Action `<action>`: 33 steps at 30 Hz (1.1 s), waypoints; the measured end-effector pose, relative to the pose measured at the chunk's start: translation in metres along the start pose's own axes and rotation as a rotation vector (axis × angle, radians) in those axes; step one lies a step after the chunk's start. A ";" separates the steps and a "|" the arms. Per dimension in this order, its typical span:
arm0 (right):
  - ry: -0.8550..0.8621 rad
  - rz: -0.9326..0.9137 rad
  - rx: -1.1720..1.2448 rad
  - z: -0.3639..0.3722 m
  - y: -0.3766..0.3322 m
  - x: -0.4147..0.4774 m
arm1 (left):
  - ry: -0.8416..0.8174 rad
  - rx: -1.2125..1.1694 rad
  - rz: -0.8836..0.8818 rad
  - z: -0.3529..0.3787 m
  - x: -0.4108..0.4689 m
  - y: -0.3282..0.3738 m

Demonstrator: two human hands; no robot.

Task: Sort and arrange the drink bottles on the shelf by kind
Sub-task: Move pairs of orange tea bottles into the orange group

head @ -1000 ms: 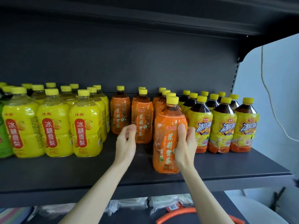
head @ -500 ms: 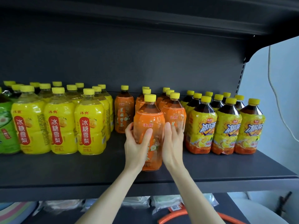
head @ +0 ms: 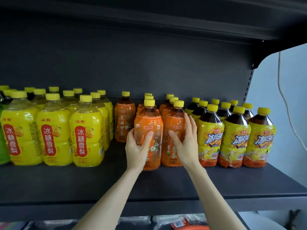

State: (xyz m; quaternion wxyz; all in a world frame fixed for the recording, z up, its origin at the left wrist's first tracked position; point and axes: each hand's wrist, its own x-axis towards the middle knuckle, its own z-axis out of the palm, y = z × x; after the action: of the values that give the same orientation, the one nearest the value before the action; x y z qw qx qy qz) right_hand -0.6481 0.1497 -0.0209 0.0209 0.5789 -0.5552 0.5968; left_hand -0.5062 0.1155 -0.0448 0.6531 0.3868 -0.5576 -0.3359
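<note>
On the dark shelf (head: 66, 183) stand three kinds in groups: yellow pear-drink bottles (head: 86, 130) at the left, orange tea bottles (head: 124, 123) in the middle, dark iced-tea bottles with yellow labels (head: 211, 138) at the right. My left hand (head: 137, 150) grips the front orange bottle (head: 149, 120) from its left side, thumb across the label; it stands on the shelf slightly ahead of its row. My right hand (head: 187, 143) lies with straight fingers against the right flank of the neighbouring orange bottle (head: 172, 120), thumb spread over its front.
A green-labelled bottle (head: 2, 146) shows at the far left edge. An upper shelf board overhangs the bottles. A white cable (head: 285, 105) hangs on the wall to the right. Bagged goods (head: 166, 223) lie below the shelf. A bare strip of shelf runs along the front.
The orange bottle, held at the shelf front by my right hand, was carried left by both hands and set in front of the middle orange row. My right hand shifted to the neighbouring bottle.
</note>
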 end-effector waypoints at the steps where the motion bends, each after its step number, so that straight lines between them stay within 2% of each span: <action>1: 0.003 -0.006 -0.003 0.000 0.002 0.000 | 0.003 0.008 0.001 0.002 0.002 -0.002; 18: -0.029 -0.039 -0.058 0.001 0.000 -0.001 | 0.011 0.136 -0.017 0.005 0.013 -0.009; 22: -0.093 -0.011 -0.085 -0.007 -0.007 -0.004 | -0.050 0.224 -0.091 0.000 0.011 0.004; 26: -0.204 0.050 -0.254 -0.022 -0.017 -0.002 | -0.171 0.349 -0.165 -0.014 0.011 0.022; 28: -0.199 0.072 -0.341 -0.030 -0.029 -0.003 | -0.214 0.472 -0.118 -0.027 0.008 0.032; 33: -0.094 -0.039 -0.373 -0.034 -0.075 -0.015 | -0.169 0.655 0.196 -0.078 -0.002 0.070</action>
State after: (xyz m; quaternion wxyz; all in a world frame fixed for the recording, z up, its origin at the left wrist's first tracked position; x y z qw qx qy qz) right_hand -0.6154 0.2115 0.0261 0.1133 0.6028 -0.6455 0.4551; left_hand -0.4291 0.1603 0.0099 0.4748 0.4913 -0.7224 -0.1059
